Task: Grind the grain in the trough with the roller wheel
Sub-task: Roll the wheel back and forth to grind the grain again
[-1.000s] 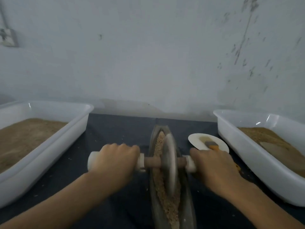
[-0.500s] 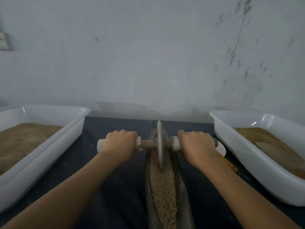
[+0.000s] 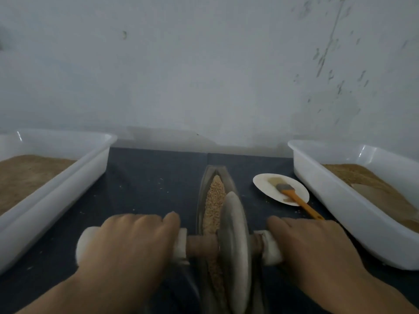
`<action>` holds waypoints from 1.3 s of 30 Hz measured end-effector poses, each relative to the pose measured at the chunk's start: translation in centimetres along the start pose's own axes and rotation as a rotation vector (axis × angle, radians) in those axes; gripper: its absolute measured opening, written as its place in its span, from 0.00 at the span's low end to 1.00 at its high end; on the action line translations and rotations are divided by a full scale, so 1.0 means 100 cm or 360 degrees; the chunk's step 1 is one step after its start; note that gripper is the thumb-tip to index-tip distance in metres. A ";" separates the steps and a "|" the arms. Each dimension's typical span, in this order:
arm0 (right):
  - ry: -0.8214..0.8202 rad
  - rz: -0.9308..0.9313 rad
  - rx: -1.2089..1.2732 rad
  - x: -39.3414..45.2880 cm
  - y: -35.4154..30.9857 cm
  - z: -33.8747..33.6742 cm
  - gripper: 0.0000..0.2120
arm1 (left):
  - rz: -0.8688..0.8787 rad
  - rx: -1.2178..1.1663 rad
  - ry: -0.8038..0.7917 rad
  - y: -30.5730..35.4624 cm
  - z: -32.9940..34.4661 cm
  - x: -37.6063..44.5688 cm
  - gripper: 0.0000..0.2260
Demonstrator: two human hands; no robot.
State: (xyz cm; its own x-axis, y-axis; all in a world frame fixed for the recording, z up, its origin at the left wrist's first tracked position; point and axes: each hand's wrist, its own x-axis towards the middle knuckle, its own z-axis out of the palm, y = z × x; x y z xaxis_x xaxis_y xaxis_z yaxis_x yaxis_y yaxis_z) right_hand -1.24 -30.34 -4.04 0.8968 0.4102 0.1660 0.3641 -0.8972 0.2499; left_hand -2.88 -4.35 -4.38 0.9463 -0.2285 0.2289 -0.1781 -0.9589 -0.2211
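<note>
Hands [image 3: 127,243] [image 3: 310,248] grip roller wheel [image 3: 234,248] handles at trough [image 3: 200,200] near end, tubs flanking

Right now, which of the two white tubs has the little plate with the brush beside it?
The white tub on the right. The plate holding the orange-handled brush lies just beside its near wall; the left tub has only bare dark cloth next to it.

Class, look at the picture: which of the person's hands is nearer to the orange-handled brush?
Right. The right hand grips the roller's handle just below the orange-handled brush; the left hand grips the other handle, across the trough.
</note>
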 end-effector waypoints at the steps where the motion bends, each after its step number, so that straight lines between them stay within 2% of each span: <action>1: 0.0054 0.0034 0.0006 0.009 0.001 0.005 0.20 | -0.0023 0.0030 0.0040 0.001 0.004 0.013 0.15; 6: 0.0384 0.0156 -0.0013 0.082 0.016 0.036 0.15 | -0.0189 -0.0030 0.0152 -0.010 0.035 0.099 0.11; 10: 0.0370 0.0274 -0.0111 0.118 0.022 0.034 0.16 | -0.0234 -0.0020 0.0193 -0.013 0.041 0.120 0.11; 13: 0.0317 0.0196 -0.0043 0.091 0.020 0.033 0.14 | -0.0147 0.0014 0.0163 -0.009 0.033 0.091 0.12; 16: 0.0388 -0.0041 -0.0012 0.037 0.011 0.023 0.29 | 0.0006 -0.0027 0.0067 -0.004 0.014 0.037 0.14; 17: 0.0287 -0.0030 -0.0011 0.024 0.007 0.015 0.31 | 0.0062 -0.0031 0.0063 -0.002 0.005 0.019 0.16; 20: -0.0140 0.0073 0.0054 -0.002 0.004 0.007 0.22 | 0.0127 0.0033 -0.0032 0.002 -0.012 -0.011 0.20; 21: -0.0177 0.0086 0.0041 -0.004 0.002 0.003 0.21 | 0.0109 0.0059 -0.0070 0.003 -0.013 -0.012 0.20; 26: 0.0147 0.0106 0.0042 0.032 0.007 0.020 0.19 | -0.0043 -0.0014 0.0114 -0.003 0.018 0.039 0.16; 28: 0.0278 0.0149 -0.0018 0.066 0.014 0.030 0.15 | -0.0134 0.0023 0.0168 -0.007 0.032 0.078 0.13; 30: 0.0343 0.0246 -0.0079 0.098 0.019 0.035 0.10 | -0.0210 0.0045 0.0209 -0.012 0.036 0.109 0.13; 32: 0.0338 0.0289 -0.0097 0.119 0.024 0.039 0.09 | -0.0222 0.0069 0.0235 -0.013 0.038 0.126 0.13; 35: 0.0289 0.0286 -0.0042 0.110 0.025 0.041 0.10 | -0.0147 0.0122 0.0227 -0.010 0.032 0.118 0.13; 37: 0.0293 0.0153 -0.0003 0.079 0.022 0.038 0.11 | -0.0059 0.0052 0.0155 -0.007 0.024 0.092 0.13; 39: 0.0304 0.0004 0.0036 0.047 0.015 0.030 0.17 | 0.0021 -0.0019 0.0058 -0.007 0.020 0.058 0.13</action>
State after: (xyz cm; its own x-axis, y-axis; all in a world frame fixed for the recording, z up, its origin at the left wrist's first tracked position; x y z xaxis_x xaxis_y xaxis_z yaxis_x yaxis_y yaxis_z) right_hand 4.28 -30.26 -5.69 0.8345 0.4298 0.3449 0.3696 -0.9007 0.2283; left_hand 3.29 -4.67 -4.74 0.9334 -0.2466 0.2606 -0.1936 -0.9577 -0.2129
